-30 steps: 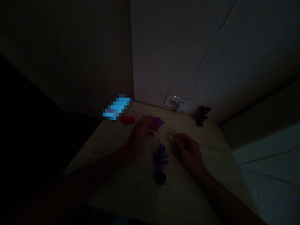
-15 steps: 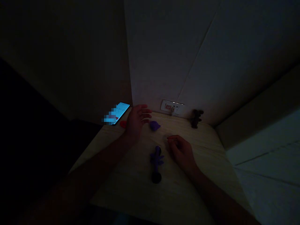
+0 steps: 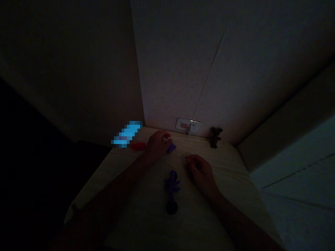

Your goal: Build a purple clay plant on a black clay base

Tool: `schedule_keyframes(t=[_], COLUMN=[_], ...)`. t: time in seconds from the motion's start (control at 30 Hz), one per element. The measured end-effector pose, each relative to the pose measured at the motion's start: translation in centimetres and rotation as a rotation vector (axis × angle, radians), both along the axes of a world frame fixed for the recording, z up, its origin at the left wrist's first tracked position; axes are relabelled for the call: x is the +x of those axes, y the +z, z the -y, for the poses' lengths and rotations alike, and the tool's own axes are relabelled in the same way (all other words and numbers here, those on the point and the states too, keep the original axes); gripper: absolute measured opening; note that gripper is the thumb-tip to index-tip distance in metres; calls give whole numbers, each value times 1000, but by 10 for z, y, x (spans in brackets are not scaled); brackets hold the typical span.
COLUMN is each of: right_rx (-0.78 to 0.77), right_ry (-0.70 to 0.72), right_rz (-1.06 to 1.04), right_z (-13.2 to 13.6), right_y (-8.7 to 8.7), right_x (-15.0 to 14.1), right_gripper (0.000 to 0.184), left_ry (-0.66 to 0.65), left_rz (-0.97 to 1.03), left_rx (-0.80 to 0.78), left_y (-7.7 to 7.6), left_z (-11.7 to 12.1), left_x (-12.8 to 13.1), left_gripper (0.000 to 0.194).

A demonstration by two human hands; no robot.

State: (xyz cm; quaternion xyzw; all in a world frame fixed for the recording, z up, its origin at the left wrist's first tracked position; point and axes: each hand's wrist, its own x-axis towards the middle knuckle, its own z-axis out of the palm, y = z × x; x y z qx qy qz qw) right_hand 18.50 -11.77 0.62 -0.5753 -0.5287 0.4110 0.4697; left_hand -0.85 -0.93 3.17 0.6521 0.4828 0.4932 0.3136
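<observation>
The room is very dark. My left hand (image 3: 157, 145) rests far out on a light wooden table (image 3: 146, 216), fingers curled round a small pale object I cannot name. A small purple piece (image 3: 172, 148) lies right beside its fingertips. My right hand (image 3: 200, 172) lies on the table with its fingers curled under; anything inside them is hidden. Between the hands lies a purple figure with several arms and a dark round end (image 3: 171, 190).
A lit phone (image 3: 127, 134) lies at the table's far left corner, with a red object (image 3: 138, 146) beside it. A wall socket (image 3: 188, 125) sits at the back, and a small dark figure (image 3: 215, 136) stands to its right. Walls close in behind.
My left hand reached out open toward the far edge, then drew back and closed on a small pale object beside the purple piece. The right hand stayed in place.
</observation>
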Motion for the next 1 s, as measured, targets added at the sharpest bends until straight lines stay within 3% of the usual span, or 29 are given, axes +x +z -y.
schedule_keyframes(t=[0.1,0.23,0.43,0.67,1.0], right_rx=[-3,-70,-47,-33,-22], right_ry=[-5,-27,-31,-39,-29], right_rz=[-28,-86,-70,-2,0], right_z=[-3,-4,-3,-1,-1], right_y=[2,-1,-5,3,1], right_x=[0,0,1,-1,-1], right_gripper=[37,39,41,41,41], left_ry=[-54,-99,-11,7,-1], left_rz=[-84,-199,-289,-327,-352], left_rx=[58,93,127,134,109], left_y=[-16,-24,-34,-36,-32], left_z=[4,4,-1,-2,-1], left_x=[-1,0,-1,1,2], left_gripper=[21,25,23,20,23])
